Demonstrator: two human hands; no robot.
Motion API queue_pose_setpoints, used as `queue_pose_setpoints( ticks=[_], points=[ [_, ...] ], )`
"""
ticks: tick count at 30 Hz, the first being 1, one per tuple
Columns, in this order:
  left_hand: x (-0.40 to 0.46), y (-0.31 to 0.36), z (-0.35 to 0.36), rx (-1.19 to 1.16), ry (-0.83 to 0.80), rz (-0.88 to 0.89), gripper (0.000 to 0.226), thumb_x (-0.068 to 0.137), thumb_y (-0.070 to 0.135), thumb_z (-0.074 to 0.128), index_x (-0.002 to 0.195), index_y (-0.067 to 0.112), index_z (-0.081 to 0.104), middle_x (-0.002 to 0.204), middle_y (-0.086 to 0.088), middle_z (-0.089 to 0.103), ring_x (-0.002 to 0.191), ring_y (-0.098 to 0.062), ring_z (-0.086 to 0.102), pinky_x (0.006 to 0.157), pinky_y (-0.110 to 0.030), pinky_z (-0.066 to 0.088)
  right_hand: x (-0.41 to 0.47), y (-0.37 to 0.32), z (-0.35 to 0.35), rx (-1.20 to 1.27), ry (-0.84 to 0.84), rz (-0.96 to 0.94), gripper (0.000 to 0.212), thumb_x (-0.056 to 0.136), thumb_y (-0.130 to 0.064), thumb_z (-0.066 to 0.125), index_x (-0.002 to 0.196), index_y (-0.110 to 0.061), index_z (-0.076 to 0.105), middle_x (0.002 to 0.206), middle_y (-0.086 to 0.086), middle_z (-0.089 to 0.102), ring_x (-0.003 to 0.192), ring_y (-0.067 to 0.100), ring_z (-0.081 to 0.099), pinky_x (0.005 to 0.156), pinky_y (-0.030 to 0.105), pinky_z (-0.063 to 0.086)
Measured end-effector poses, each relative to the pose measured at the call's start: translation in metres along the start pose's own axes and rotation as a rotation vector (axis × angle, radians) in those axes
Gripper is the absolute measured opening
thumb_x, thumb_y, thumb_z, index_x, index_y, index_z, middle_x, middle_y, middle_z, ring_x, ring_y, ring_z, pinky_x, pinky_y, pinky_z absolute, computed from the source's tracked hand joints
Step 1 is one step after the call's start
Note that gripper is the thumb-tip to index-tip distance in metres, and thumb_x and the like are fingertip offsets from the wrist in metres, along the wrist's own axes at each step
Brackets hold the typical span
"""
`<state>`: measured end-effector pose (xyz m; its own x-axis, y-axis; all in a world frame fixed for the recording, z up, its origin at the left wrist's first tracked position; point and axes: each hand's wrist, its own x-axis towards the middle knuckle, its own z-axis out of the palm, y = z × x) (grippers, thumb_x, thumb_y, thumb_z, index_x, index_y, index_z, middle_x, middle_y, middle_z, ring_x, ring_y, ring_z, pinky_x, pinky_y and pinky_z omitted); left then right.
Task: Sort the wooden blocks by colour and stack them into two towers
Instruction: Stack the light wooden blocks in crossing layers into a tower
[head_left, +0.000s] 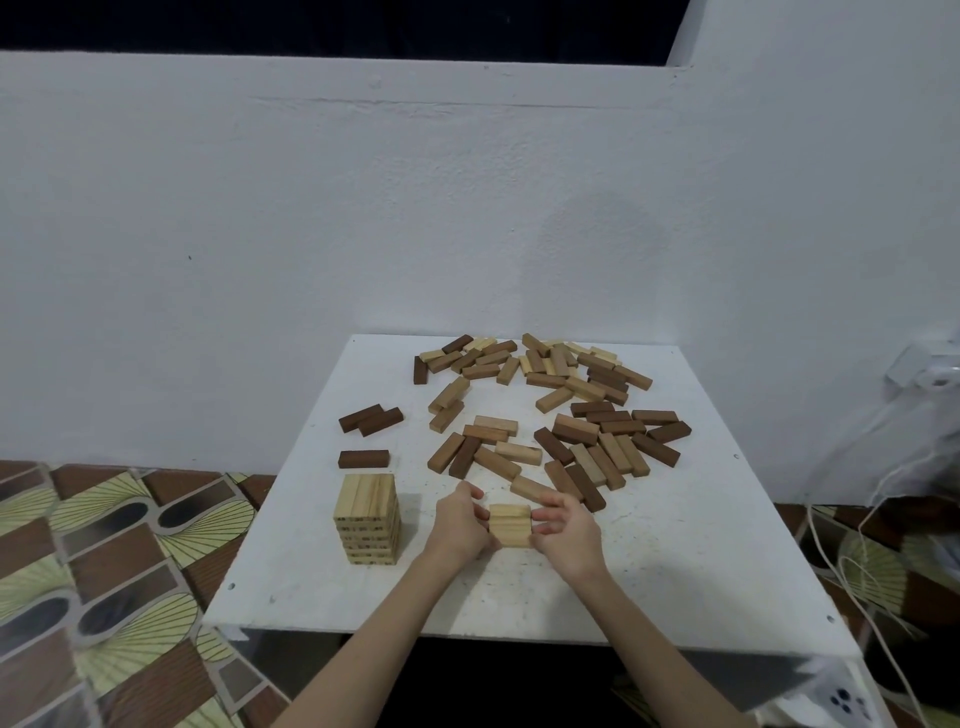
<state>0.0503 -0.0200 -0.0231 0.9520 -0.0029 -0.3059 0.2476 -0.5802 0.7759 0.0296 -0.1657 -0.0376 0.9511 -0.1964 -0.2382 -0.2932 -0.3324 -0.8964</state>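
1. Together, left hand (460, 525) and right hand (563, 530) pinch a row of light blocks (510, 526) from both ends on the table (649, 571).
2. Just left stands the light tower (368, 519); mixed loose blocks (545, 410) lie beyond.

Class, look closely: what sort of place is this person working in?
Probably a room at home: a low white table against a plain painted wall, patterned floor covering, and loose cords at the right.

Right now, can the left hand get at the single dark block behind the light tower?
Probably not directly: the left hand holds the small light stack and the light tower stands between it and the dark block. It would need to let go and reach over.
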Motion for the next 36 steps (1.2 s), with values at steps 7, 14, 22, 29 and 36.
queue_pose_setpoints(
  ticks=[7, 14, 22, 29, 36],
  points=[
    [-0.0009, -0.0030, 0.0023, -0.065, 0.042, -0.025, 0.059, 0.065, -0.008, 0.077, 0.116, 0.001, 0.048, 0.086, -0.004, 0.057, 0.080, -0.018, 0.056, 0.067, -0.028, 0.051, -0.0030, 0.0001, 0.0022, 0.038, 0.057, 0.016, 0.042, 0.078, 0.011, 0.064, 0.115, -0.007, 0.058, 0.088, -0.001, 0.064, 0.076, 0.009, 0.061, 0.070, 0.016, 0.050],
    [-0.0011, -0.0016, 0.0035, -0.093, 0.061, -0.060, 0.056, 0.065, -0.008, 0.077, 0.113, 0.002, 0.050, 0.077, 0.002, 0.055, 0.079, -0.017, 0.055, 0.070, -0.027, 0.050, -0.0045, -0.0009, 0.0037, 0.033, 0.084, 0.017, 0.039, 0.077, 0.010, 0.066, 0.110, -0.009, 0.060, 0.087, 0.001, 0.065, 0.074, 0.008, 0.062, 0.066, 0.014, 0.049],
    [-0.0007, -0.0003, 0.0021, -0.121, 0.053, -0.074, 0.053, 0.066, -0.005, 0.080, 0.108, 0.007, 0.049, 0.086, -0.004, 0.058, 0.082, -0.019, 0.058, 0.076, -0.032, 0.054, -0.0053, -0.0025, 0.0034, 0.067, 0.122, 0.021, 0.035, 0.077, 0.008, 0.067, 0.103, -0.013, 0.060, 0.091, 0.004, 0.067, 0.082, 0.013, 0.064, 0.060, 0.008, 0.047],
    [-0.0015, 0.0009, 0.0022, -0.129, 0.054, -0.081, 0.054, 0.067, -0.007, 0.078, 0.112, 0.004, 0.050, 0.086, -0.004, 0.058, 0.084, -0.021, 0.059, 0.078, -0.034, 0.054, -0.0056, -0.0039, 0.0044, 0.071, 0.116, 0.024, 0.036, 0.076, 0.008, 0.069, 0.103, -0.014, 0.060, 0.090, 0.003, 0.067, 0.080, 0.011, 0.065, 0.062, 0.010, 0.048],
    [-0.0031, 0.0015, 0.0015, -0.125, 0.057, -0.082, 0.053, 0.068, -0.007, 0.077, 0.112, 0.005, 0.050, 0.081, -0.001, 0.056, 0.082, -0.020, 0.058, 0.068, -0.030, 0.051, -0.0064, -0.0051, 0.0041, 0.079, 0.116, 0.031, 0.037, 0.075, 0.010, 0.069, 0.104, -0.012, 0.061, 0.090, 0.005, 0.068, 0.075, 0.010, 0.063, 0.061, 0.010, 0.049]
  ],
)
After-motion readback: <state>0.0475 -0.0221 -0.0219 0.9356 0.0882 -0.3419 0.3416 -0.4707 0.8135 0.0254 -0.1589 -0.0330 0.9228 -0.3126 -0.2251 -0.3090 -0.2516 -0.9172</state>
